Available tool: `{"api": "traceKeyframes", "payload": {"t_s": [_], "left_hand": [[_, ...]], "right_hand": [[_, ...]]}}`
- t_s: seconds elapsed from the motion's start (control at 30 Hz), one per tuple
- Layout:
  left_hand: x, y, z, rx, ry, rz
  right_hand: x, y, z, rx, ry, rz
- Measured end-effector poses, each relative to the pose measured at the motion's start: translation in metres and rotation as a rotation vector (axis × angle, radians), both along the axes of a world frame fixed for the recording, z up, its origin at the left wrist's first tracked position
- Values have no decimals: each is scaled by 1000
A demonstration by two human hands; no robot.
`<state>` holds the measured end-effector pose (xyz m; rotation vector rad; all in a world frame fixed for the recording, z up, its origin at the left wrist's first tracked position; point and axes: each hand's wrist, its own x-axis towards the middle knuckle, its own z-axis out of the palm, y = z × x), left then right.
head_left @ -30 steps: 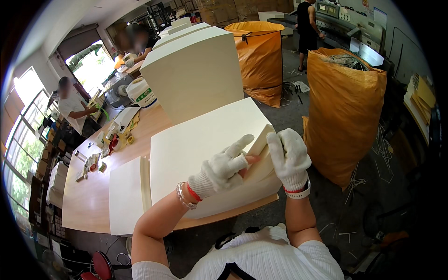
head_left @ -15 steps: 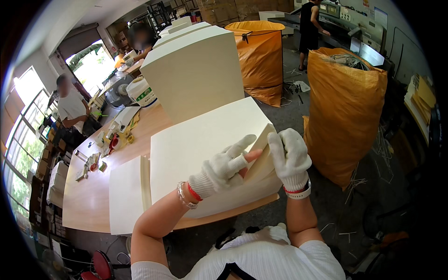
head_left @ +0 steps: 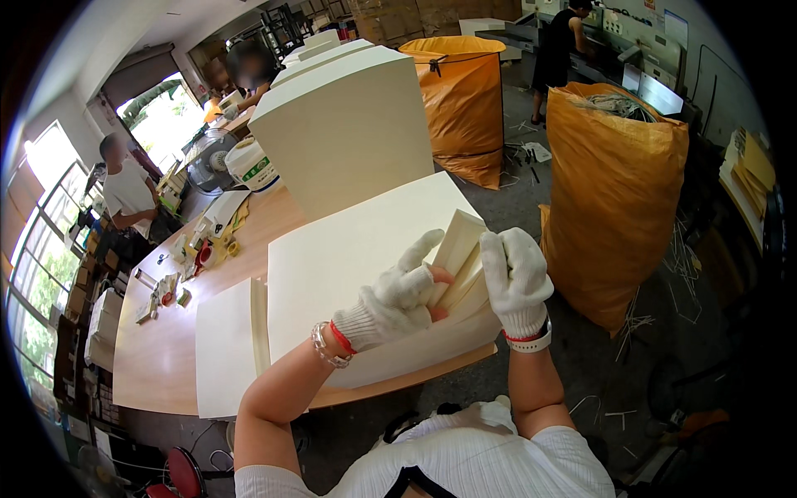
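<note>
1. Daylight fills the workshop from the left, and a wood-toned surface (head_left: 158,365) runs out under and beyond the left grip (head_left: 390,297); an orange sack (head_left: 616,207) stands on the floor just past the right grip (head_left: 516,270).

2. Straight to the paper: a broad cream stack (head_left: 336,261) lies flat beneath the left grip, and at its right edge a flap of sheets (head_left: 459,239) is bent up, right between the two grips.

3. Right grip now: fingers curled in, closed on the flap's outer edge near its corner. Left grip: index finger stretched along the flap, bare fingertips against the paper; whether it truly pinches I can't tell, as the glove hides the contact.

4. How does it handle? Thin sheets, I'd judge, light and springy in a small bunch, yet the whole stack looks heavy. Smooth faces may slide over each other, and a hard bend could crease them.

5. Best hold, to my eye: a broad pinch close to the corner by the right grip, thumb one side, fingers the other, with the left grip supporting the flap lower down. Gloves should help against sharp edges; those bare fingertips give better feel.
</note>
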<state>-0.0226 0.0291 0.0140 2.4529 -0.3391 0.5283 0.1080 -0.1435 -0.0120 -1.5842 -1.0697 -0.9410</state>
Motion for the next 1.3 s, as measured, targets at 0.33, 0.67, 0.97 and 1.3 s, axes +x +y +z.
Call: {"api": "traceKeyframes", "payload": {"t_s": [0.33,0.67,0.97,1.3], "left_hand": [[-1,6,-2,-97,121,-101],[-1,2,-2,23,-20,-79],[1,0,-8,-81,-17,-73],[3,-2,1,131,-150,-104]], "right_hand": [[-6,2,3,40,266,66],[-7,1,5,50,210,122],[-6,4,1,57,203,46],[-7,3,3,72,149,76]]}}
